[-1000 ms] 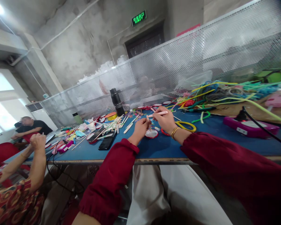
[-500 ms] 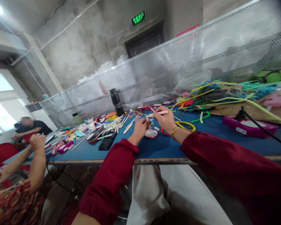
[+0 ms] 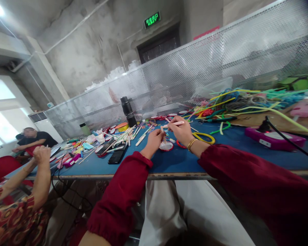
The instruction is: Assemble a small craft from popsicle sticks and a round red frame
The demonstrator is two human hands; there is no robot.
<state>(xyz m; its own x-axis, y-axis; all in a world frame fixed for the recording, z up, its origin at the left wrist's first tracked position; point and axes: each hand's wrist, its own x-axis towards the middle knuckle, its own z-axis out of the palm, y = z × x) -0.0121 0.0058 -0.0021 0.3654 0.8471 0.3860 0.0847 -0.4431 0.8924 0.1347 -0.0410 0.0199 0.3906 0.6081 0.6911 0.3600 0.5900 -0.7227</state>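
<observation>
We wear loose dark red sleeves (image 3: 123, 191) with gathered elastic cuffs, a gold link bracelet (image 3: 191, 144) at the wrist of our right hand (image 3: 181, 131), and pale cream trousers (image 3: 174, 212) over our knees.

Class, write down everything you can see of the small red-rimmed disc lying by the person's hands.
The disc is small and round, with a red rim and a white middle, plastic by its look. It lies flat on the blue table, between the left hand and the right hand, which holds a pink stick. A thin stick in the left hand points down at it; whether they touch cannot be told.
</observation>
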